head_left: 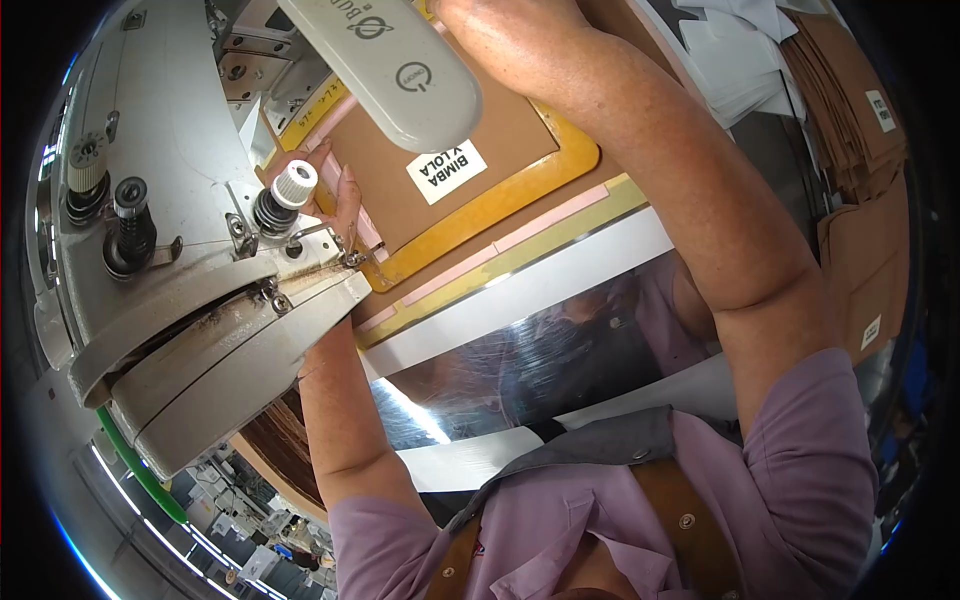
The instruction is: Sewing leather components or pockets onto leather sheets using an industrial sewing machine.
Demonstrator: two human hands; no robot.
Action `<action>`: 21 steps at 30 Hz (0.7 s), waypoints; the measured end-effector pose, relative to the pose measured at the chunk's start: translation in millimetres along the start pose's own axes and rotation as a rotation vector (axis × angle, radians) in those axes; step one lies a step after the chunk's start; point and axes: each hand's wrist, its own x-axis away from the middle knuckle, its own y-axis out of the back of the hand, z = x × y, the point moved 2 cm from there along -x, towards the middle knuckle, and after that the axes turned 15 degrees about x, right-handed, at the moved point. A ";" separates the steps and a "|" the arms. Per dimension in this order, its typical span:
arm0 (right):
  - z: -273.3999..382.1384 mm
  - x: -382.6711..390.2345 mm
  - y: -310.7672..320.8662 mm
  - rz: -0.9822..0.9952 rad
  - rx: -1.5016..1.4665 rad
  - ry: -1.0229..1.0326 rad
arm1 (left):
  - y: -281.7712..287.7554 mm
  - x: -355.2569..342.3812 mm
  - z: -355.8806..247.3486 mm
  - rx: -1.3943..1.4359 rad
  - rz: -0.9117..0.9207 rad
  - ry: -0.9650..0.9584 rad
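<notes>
A brown flat panel (505,125) with a white label (446,171) lies inside a yellow frame-shaped template (480,229) beside the sewing machine (165,190). Along the panel's left edge runs a pale pink strip (366,222). My left hand (345,205) rests at that edge with its visible fingers apart; the machine head and a white tension knob (295,184) cover the rest of it. At the top, my right hand (462,8) reaches the far side of the template. Its fingers are hidden by the grey lamp (425,95) and the picture's edge.
The grey lamp overhangs the panel. Brown panels (850,90) are stacked at the right, with white sheets (735,60) beside them. A shiny metal plate (520,365) lies between the template and my body. A green hose (140,465) hangs at lower left.
</notes>
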 end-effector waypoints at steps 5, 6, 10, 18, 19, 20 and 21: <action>-2.8 0.3 -1.2 0.008 0.005 -0.008 | 5.4 -4.9 -10.2 -0.043 0.015 -0.102; -5.3 -0.2 -3.9 0.025 -0.021 -0.041 | 4.6 -6.9 -11.5 -0.113 0.073 -0.041; -9.5 1.2 -2.2 0.004 -0.262 -0.112 | 9.8 -5.4 -1.3 -0.185 0.027 -0.266; -10.9 0.1 1.9 0.047 -0.261 -0.100 | 1.9 2.8 8.1 -0.029 -0.060 -0.234; -9.1 -1.3 5.8 0.032 -0.225 -0.067 | 9.3 -0.1 19.6 -0.034 -0.063 -0.234; -6.8 -2.4 3.8 0.030 -0.227 -0.063 | 17.3 -6.3 32.8 -0.041 0.037 -0.257; -1.7 -4.2 2.4 -0.086 -0.195 0.007 | 22.7 -8.1 43.6 -0.050 0.136 -0.280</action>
